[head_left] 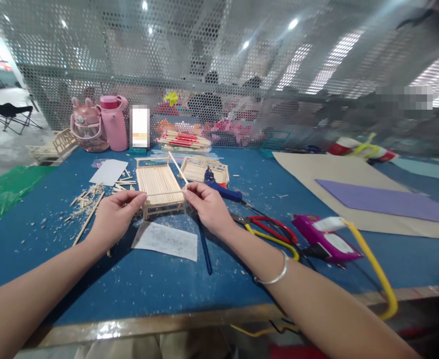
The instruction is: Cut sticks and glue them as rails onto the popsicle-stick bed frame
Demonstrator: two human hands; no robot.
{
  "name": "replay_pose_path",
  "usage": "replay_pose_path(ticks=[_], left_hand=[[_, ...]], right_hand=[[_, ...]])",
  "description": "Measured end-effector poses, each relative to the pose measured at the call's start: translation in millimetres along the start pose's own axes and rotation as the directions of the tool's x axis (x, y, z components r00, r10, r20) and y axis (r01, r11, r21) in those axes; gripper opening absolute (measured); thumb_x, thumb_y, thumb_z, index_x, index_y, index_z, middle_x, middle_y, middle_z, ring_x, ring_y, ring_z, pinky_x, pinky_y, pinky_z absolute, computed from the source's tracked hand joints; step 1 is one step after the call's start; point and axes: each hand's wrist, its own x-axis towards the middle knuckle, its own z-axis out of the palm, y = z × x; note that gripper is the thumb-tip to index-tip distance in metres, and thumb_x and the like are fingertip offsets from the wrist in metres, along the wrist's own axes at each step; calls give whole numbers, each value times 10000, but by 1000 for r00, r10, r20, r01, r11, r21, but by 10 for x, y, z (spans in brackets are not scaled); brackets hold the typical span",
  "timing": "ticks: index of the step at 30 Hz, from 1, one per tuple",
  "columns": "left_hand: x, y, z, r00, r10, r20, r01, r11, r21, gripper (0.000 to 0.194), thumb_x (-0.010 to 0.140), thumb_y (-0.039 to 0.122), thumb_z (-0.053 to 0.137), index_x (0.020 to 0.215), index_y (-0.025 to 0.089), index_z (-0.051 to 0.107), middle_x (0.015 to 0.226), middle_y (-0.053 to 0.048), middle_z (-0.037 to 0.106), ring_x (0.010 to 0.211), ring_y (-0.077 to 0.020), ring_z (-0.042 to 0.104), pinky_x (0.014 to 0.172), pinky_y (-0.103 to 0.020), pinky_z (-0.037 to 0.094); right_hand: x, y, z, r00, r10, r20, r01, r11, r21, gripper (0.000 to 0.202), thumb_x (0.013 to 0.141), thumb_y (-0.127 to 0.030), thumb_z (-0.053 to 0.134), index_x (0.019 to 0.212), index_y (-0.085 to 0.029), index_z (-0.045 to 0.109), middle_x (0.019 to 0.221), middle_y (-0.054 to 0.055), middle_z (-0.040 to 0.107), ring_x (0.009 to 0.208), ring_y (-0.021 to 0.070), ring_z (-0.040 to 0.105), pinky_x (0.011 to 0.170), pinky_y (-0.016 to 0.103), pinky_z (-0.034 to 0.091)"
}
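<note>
A small bed-like model of thin wooden sticks [159, 185] stands on the blue table [129, 284]. My left hand [115, 215] pinches the near left corner of the model. My right hand [209, 205] pinches a thin wooden stick [177, 167] that slants up and away over the model's right side, and a second thin stick seems to run between both hands along the model's near edge. A sheet of white paper [166, 240] lies just in front of the model.
Stick scraps [86, 200] lie at left. A blue glue gun [222, 189], red and yellow pliers [269, 229], a purple tool with a yellow cable [326, 242], another stick model [204, 169], pink bottles [113, 122], beige and purple sheets [387, 202] and a mesh wall surround.
</note>
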Motion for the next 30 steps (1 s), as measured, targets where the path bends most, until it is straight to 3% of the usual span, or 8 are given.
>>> replay_pose_path(ticks=[11, 14, 18, 20, 22, 25, 28, 30], left_hand=[[14, -47, -23, 997, 74, -1, -74, 995, 72, 286, 719, 440, 615, 771, 171, 693, 801, -35, 714, 755, -181, 622, 705, -279, 464], [19, -51, -16, 998, 66, 1, -66, 994, 83, 286, 716, 442, 614, 775, 174, 692, 787, -34, 710, 731, -181, 617, 680, -282, 464], [15, -15, -43, 983, 178, -52, -171, 978, 117, 228, 744, 402, 598, 749, 190, 682, 785, -29, 690, 732, -178, 609, 675, -286, 469], [-22, 36, -86, 925, 358, -130, -329, 922, 203, 175, 768, 358, 591, 766, 208, 682, 826, -30, 676, 787, -180, 604, 733, -298, 469], [-93, 97, -127, 819, 554, -150, -488, 810, 326, 112, 771, 304, 605, 801, 233, 687, 857, -29, 664, 829, -183, 596, 788, -313, 461], [-225, 166, -130, 702, 712, 3, -663, 651, 370, 86, 763, 245, 619, 810, 247, 691, 821, -27, 663, 765, -170, 598, 733, -295, 472], [-307, 171, -72, 641, 751, 160, -756, 580, 303, 98, 791, 234, 594, 813, 222, 688, 803, -35, 668, 739, -155, 603, 708, -268, 471], [-316, 143, -38, 659, 719, 219, -748, 601, 281, 131, 816, 257, 570, 873, 199, 673, 828, -42, 670, 756, -151, 605, 722, -260, 467]], right_hand=[[-15, -11, -7, 998, 55, -9, -54, 992, 117, 155, 738, -296, 555, 833, -173, 550, 598, -54, 492, 500, 69, 393, 501, 226, 308], [-1, -8, -40, 995, 57, -77, -44, 987, 154, 183, 747, -278, 511, 904, -186, 502, 611, -57, 489, 495, 76, 403, 491, 226, 314], [-48, -69, -96, 954, -178, -241, 160, 983, -90, 142, 788, -255, 482, 917, -195, 472, 620, -53, 426, 526, 91, 391, 513, 240, 331], [-125, -136, -97, 888, -413, -203, 328, 877, -351, 160, 806, -250, 496, 955, -192, 500, 654, -32, 443, 571, 107, 408, 567, 258, 357], [-221, -204, -64, 816, -576, -40, 463, 694, -551, 210, 818, -266, 523, 1011, -184, 535, 693, -2, 501, 622, 128, 446, 624, 280, 374], [-338, -265, 22, 781, -589, 208, 561, 518, -646, 237, 845, -327, 522, 1015, -176, 590, 748, 50, 598, 678, 157, 505, 654, 295, 384], [-373, -266, 76, 802, -484, 349, 588, 541, -602, 209, 884, -306, 458, 870, -177, 622, 737, 56, 626, 683, 147, 533, 649, 275, 389], [-359, -252, 67, 839, -401, 368, 544, 639, -544, 205, 880, -283, 449, 784, -174, 593, 692, 38, 610, 638, 127, 522, 621, 258, 383]])
